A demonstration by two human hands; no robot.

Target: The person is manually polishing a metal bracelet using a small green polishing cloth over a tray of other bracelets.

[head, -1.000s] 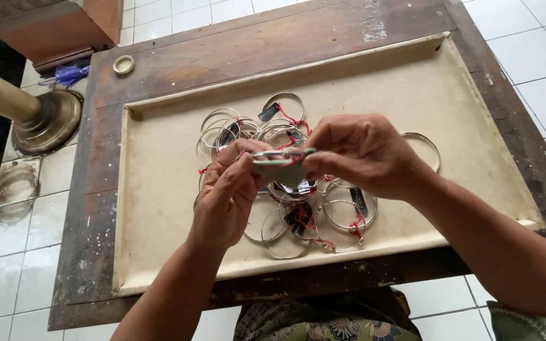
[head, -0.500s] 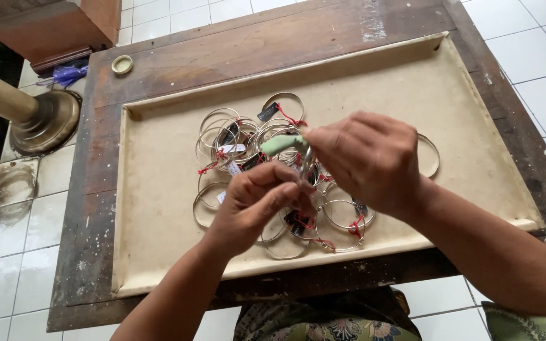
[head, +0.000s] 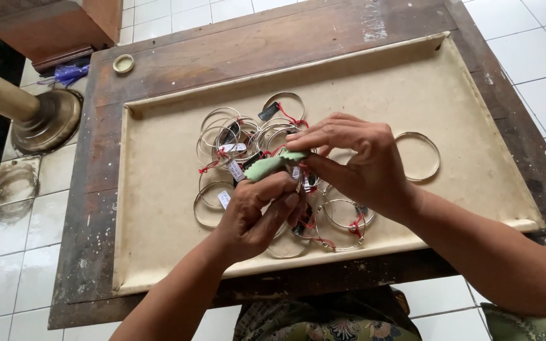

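Observation:
My left hand [head: 261,213] and my right hand [head: 352,165] meet above a heap of thin metal bangles [head: 242,150] tied with red thread and small tags. A pale green cloth [head: 268,165] is pinched between the fingers of both hands, and a bangle seems to be gripped inside it, mostly hidden. The heap lies in a shallow beige tray [head: 159,208] on a worn wooden table [head: 96,208]. One plain bangle [head: 421,156] lies apart, to the right of my right hand.
A small round lid [head: 123,63] sits at the table's far left corner. A brass stand with a round base [head: 42,119] is on the tiled floor to the left. A wooden box [head: 52,28] and a blue scrap [head: 71,74] lie beyond it.
My left hand has shifted right and closed more tightly under the green cloth. My right hand has dropped slightly, its fingers now pinching the cloth's right end.

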